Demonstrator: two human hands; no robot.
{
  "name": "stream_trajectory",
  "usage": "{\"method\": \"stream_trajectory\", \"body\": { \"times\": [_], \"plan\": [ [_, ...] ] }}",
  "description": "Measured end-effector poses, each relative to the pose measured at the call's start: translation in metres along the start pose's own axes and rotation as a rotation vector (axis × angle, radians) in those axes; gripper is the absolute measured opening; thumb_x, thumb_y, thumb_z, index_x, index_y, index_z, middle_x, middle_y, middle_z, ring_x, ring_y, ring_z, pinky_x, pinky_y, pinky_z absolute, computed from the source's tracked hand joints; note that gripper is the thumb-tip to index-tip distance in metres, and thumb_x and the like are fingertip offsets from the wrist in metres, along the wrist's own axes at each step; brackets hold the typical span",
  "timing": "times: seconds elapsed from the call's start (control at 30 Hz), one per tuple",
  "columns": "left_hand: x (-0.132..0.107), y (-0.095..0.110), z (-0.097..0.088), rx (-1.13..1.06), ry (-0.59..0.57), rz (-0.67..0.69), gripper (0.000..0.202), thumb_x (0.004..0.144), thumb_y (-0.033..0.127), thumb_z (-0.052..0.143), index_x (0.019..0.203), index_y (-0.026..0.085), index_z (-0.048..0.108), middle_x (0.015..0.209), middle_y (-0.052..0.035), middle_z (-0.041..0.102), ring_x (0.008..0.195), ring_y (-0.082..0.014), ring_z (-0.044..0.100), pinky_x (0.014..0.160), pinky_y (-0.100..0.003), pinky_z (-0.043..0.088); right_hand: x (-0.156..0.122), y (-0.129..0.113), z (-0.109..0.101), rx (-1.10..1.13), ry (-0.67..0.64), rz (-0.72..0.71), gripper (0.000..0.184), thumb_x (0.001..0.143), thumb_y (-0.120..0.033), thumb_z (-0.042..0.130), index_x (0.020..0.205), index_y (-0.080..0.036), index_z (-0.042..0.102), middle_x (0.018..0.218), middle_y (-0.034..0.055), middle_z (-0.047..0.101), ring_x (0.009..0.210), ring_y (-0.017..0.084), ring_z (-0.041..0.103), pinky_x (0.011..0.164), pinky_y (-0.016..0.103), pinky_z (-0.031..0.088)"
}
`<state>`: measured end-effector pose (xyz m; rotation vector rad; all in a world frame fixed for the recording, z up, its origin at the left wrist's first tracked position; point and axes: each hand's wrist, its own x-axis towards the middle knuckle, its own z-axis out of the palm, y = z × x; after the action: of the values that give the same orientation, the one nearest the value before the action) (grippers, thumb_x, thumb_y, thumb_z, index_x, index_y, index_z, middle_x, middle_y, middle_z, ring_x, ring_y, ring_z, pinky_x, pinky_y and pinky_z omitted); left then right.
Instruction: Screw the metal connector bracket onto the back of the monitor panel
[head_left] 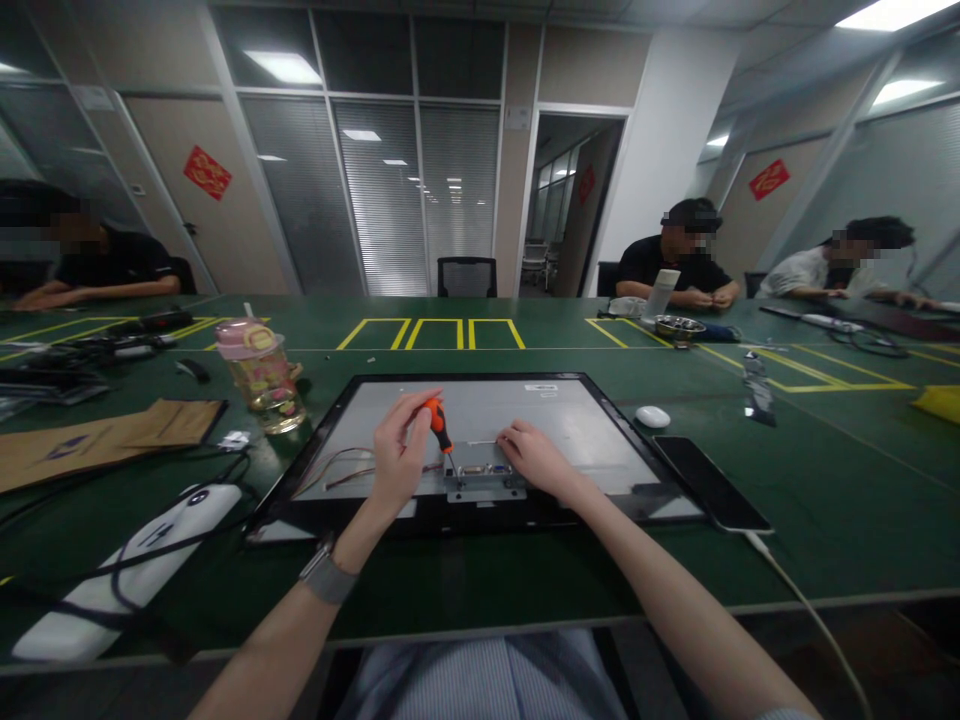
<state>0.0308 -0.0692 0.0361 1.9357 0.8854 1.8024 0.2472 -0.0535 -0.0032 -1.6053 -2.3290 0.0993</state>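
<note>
A monitor panel (570, 410) lies face down on the green table, its grey metal back up. My left hand (397, 450) is closed round an orange-handled screwdriver (439, 425), whose tip points down at a small metal connector bracket (484, 485) near the panel's front edge. My right hand (532, 455) rests on the panel just right of the bracket, fingers curled and pressing near it. Thin coloured wires (341, 470) run across the panel to the left of my left hand.
A pink-lidded clear bottle (262, 375) stands left of the panel. A black phone (709, 483) with a white cable and a white earbud case (652, 416) lie to the right. A white-and-black pouch (135, 570) and brown paper bags (105, 435) sit left. Other people sit across the table.
</note>
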Motion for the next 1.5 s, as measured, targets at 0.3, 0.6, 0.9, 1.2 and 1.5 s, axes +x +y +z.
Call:
{"method": "stream_trajectory", "body": {
  "times": [0.3,0.6,0.9,1.2,1.5],
  "plan": [
    [0.0013,-0.0046,0.0021,0.046,0.049,0.044,0.017,0.082,0.022,0.062,0.098,0.021,0.066,0.086,-0.0014,0.053,0.078,-0.0127,0.054,0.072,-0.025,0.046,0.0011,0.0012,0.0018,-0.013,-0.004,-0.006,0.029,0.096,-0.024,0.036,0.095,-0.015,0.063,0.092,0.0089,0.059,0.089,0.018,0.057,0.077,0.025,0.036],
    [0.0014,-0.0045,0.0019,0.020,0.076,0.036,0.013,0.083,0.025,0.060,0.094,0.021,0.068,0.084,-0.0008,0.050,0.077,-0.0126,0.053,0.070,-0.024,0.045,-0.0007,-0.0010,-0.0013,-0.005,-0.002,-0.001,0.029,0.096,-0.025,0.036,0.096,-0.015,0.063,0.092,0.0087,0.059,0.087,0.017,0.057,0.076,0.025,0.037],
    [0.0030,0.0014,-0.0001,0.042,0.035,0.023,0.022,0.091,0.025,0.047,0.100,0.019,0.065,0.086,-0.0026,0.055,0.079,-0.0138,0.054,0.073,-0.026,0.045,0.0000,-0.0012,-0.0010,0.001,-0.003,0.003,0.029,0.096,-0.025,0.036,0.097,-0.015,0.063,0.094,0.0092,0.060,0.090,0.018,0.057,0.078,0.025,0.037],
    [0.0012,-0.0022,0.0003,-0.013,0.033,-0.012,0.022,0.089,0.028,0.050,0.101,0.019,0.066,0.095,-0.0048,0.058,0.087,-0.0155,0.058,0.078,-0.027,0.048,0.0011,0.0006,0.0013,0.008,-0.009,0.003,0.030,0.096,-0.025,0.035,0.096,-0.014,0.063,0.094,0.0097,0.059,0.090,0.018,0.057,0.079,0.025,0.038],
    [0.0043,-0.0015,0.0003,0.033,0.080,-0.009,0.019,0.086,0.027,0.057,0.099,0.021,0.069,0.091,-0.0029,0.054,0.080,-0.0126,0.056,0.073,-0.024,0.049,0.0012,0.0009,0.0017,-0.003,0.002,0.001,0.031,0.096,-0.026,0.034,0.094,-0.014,0.063,0.092,0.0095,0.059,0.088,0.019,0.057,0.077,0.026,0.038]
  ]
}}
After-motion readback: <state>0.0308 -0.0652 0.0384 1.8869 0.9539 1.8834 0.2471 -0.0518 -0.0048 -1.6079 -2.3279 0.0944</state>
